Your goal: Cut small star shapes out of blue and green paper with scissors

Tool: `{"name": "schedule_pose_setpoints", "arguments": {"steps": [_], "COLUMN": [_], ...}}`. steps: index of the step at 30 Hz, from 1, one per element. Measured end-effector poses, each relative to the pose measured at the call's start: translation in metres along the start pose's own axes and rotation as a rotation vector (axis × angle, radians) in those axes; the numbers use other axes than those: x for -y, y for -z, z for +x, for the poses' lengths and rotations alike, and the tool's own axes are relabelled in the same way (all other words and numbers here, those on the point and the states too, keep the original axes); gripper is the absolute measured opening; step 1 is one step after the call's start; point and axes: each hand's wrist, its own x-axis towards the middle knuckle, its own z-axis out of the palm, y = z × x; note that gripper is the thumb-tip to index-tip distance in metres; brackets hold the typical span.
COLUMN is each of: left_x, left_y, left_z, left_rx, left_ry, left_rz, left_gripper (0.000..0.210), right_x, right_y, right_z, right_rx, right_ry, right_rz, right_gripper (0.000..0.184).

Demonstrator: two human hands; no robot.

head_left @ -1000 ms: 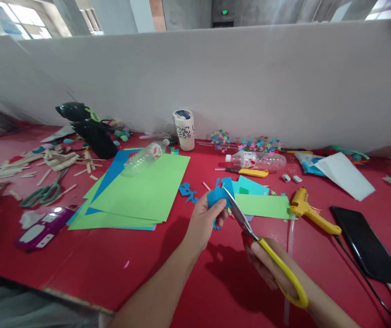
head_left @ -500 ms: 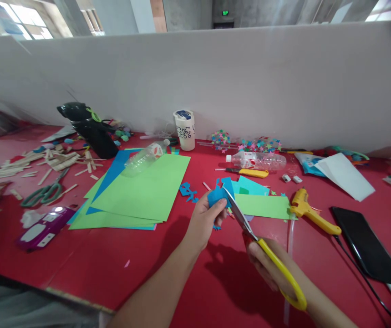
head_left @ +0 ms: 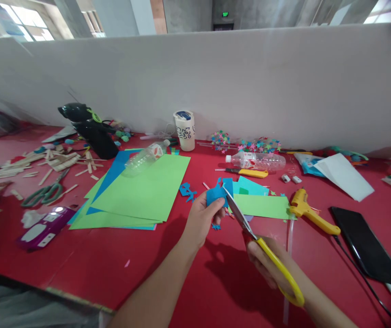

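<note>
Blue paper (head_left: 215, 196) has edged left, pinched by left hand (head_left: 202, 218); right hand (head_left: 262, 258) grips scissors (head_left: 261, 242); lidded cup (head_left: 185, 132) stands beyond.

I get a moderately bright, slightly soft feed. The far-left window (head_left: 27, 20) burns out to white, and soft shadow spreads across the near desk (head_left: 89, 269). A glint sits on the purple device (head_left: 47, 230) at left. The partition (head_left: 198, 73) bows along its top, and dark blur covers my far right corner.
</note>
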Motion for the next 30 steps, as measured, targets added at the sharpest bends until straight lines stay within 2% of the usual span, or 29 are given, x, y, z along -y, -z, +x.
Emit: {"name": "schedule_pose_setpoints", "arguments": {"steps": [9, 13, 18, 24, 30], "left_x": [-0.006, -0.008, -0.008, -0.009, -0.011], "left_y": [0.004, 0.006, 0.006, 0.007, 0.008], "left_z": [0.004, 0.005, 0.005, 0.005, 0.004], "left_rx": [0.004, 0.025, 0.001, -0.035, -0.016], "left_ry": [-0.072, -0.051, 0.013, -0.02, -0.024], "left_rz": [-0.155, -0.177, -0.155, -0.048, 0.014], "left_gripper": [0.011, 0.012, 0.014, 0.017, 0.015], "right_x": [-0.003, -0.002, 0.0, 0.001, 0.0], "right_y": [0.002, 0.002, 0.003, 0.005, 0.007], "right_z": [0.002, 0.003, 0.002, 0.001, 0.0], "right_rx": [0.041, 0.036, 0.047, 0.1, 0.135], "right_ry": [0.038, 0.056, 0.072, 0.125, 0.174], "right_rz": [-0.018, -0.034, -0.031, -0.06, -0.059], "right_gripper": [0.043, 0.042, 0.044, 0.048, 0.047]}}
